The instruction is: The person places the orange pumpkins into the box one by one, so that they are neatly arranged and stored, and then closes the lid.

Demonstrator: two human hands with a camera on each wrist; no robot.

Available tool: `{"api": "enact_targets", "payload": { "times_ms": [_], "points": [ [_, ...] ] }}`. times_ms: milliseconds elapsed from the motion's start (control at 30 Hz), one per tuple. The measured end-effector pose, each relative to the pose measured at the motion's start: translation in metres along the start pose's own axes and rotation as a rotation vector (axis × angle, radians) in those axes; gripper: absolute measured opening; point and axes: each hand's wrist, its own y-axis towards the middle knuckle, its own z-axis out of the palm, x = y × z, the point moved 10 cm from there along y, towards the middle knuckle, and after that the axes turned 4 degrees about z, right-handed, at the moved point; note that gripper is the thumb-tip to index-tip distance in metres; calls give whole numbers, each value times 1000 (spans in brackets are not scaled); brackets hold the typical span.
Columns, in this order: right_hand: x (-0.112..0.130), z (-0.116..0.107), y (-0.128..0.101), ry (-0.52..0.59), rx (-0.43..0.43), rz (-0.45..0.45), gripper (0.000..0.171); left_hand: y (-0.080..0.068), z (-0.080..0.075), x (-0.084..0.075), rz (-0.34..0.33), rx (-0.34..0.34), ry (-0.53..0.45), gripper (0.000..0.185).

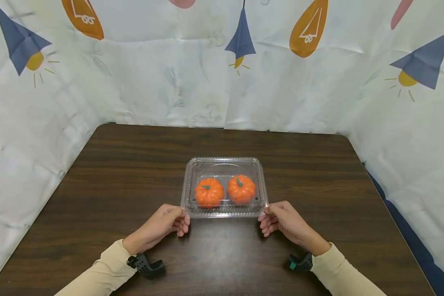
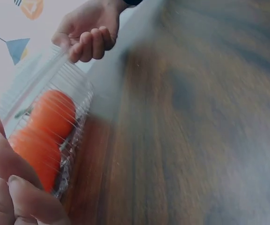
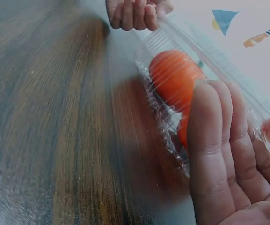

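A clear plastic clamshell container (image 1: 225,212) sits before me at mid-table, its transparent lid over two small orange pumpkins. The left pumpkin (image 1: 209,192) and the right pumpkin (image 1: 241,189) both have green stems and lie side by side. At the near left corner, my left hand (image 1: 170,222) pinches the container's rim between thumb and fingers. My right hand (image 1: 283,222) pinches the near right corner in the same way. Through the ribbed side wall, the pumpkins show in the left wrist view and, partly behind the fingers (image 3: 207,122), in the right wrist view.
The dark wood-grain table (image 1: 133,164) extends around the container on all sides. White cloth (image 1: 163,82) printed with lamps and bulbs hangs behind the table and along both sides. A dark band (image 1: 144,265) with a device circles the left wrist; another (image 1: 301,262) is on the right.
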Motion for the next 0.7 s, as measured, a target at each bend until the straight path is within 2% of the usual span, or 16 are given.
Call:
{"api": "enact_targets", "payload": {
  "times_ms": [233,567,700],
  "points": [
    [1,-1,-1,-30,2,-16,32,-2,2,-2,-1,15,-3,30],
    [1,-1,-2,-5,36,-22,36,-1,0,-1,-24,38,-16,32],
    [2,0,-1,14,51,-15,35,-1,-2,0,-36,67,-20,34]
  ]
}}
